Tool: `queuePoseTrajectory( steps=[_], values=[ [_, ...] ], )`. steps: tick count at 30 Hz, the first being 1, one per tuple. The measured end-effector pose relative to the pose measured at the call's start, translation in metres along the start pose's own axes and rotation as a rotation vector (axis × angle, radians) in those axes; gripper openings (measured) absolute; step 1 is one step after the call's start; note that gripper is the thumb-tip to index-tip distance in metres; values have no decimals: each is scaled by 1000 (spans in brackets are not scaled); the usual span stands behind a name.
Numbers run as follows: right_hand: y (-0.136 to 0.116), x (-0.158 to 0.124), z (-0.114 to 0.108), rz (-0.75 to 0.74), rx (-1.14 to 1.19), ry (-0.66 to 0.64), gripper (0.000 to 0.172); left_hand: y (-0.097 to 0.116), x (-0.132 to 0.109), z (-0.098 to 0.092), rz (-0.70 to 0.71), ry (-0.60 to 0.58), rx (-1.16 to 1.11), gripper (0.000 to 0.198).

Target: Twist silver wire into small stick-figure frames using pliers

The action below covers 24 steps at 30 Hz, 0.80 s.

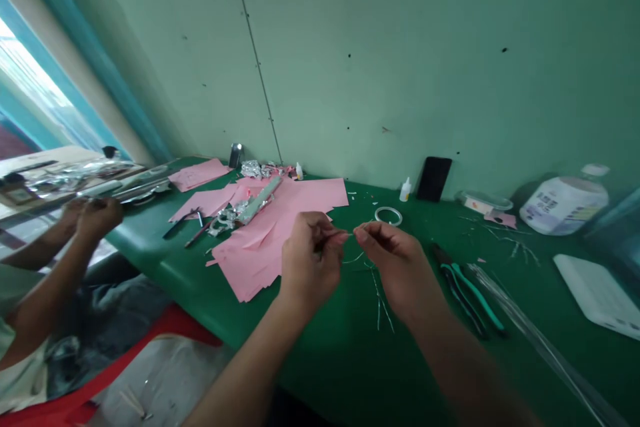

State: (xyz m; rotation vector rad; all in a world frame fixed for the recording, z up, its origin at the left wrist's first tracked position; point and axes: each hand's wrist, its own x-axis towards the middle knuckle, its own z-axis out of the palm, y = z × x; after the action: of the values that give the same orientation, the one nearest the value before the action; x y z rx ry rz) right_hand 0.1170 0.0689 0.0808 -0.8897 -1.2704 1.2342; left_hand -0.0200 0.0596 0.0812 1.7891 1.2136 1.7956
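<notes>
My left hand (313, 260) and my right hand (395, 267) meet above the green table (320, 360), their fingertips pinching a short thin wire (349, 234) between them. Its exact ends are hidden by my fingers. Loose wire bits (381, 303) lie on the table below my hands. Sheets of pink paper (260, 240) spread just left of my left hand. A small white wire coil (388, 215) lies beyond my hands, and teal-handled pliers (470, 295) rest to the right of my right hand.
Crumpled foil (225, 219) sits on the pink paper. Along the wall stand a glue bottle (405, 191), a black phone (434, 178) and a plastic jar (565, 205). Long thin rods (530, 340) lie at right. A co-worker's hands (97, 217) work at left.
</notes>
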Motion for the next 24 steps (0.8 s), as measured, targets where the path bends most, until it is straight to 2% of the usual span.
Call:
queuePoseTrajectory(
  steps=[3, 7, 9, 10, 12, 15, 18, 21, 24],
  values=[
    [-1, 2, -3, -300, -263, 92, 13, 9, 7, 5, -140, -19, -167, 27],
    [8, 9, -12, -873, -620, 214, 12, 16, 15, 7, -309, -94, -297, 30],
    [13, 14, -19, -1035, -703, 203, 15, 14, 17, 9, -372, -135, -326, 30],
    [15, 16, -23, -1055, -699, 182, 15, 11, 18, 10, -387, -141, -334, 30],
    [17, 21, -29, -935, -612, 87, 14, 4, 18, 12, -367, -128, -322, 28],
    [16, 26, -37, -488, -314, -112, 15, -7, 14, 13, -242, -99, -219, 22],
    [14, 28, -42, -99, -73, -219, 20, -16, 8, 13, -105, -80, -112, 19],
    [11, 29, -47, 121, 6, -360, 16, -21, 2, 13, -14, -84, -26, 18],
    [8, 29, -52, 243, 37, -466, 23, -22, 1, 12, 75, -110, 48, 15]
  ],
)
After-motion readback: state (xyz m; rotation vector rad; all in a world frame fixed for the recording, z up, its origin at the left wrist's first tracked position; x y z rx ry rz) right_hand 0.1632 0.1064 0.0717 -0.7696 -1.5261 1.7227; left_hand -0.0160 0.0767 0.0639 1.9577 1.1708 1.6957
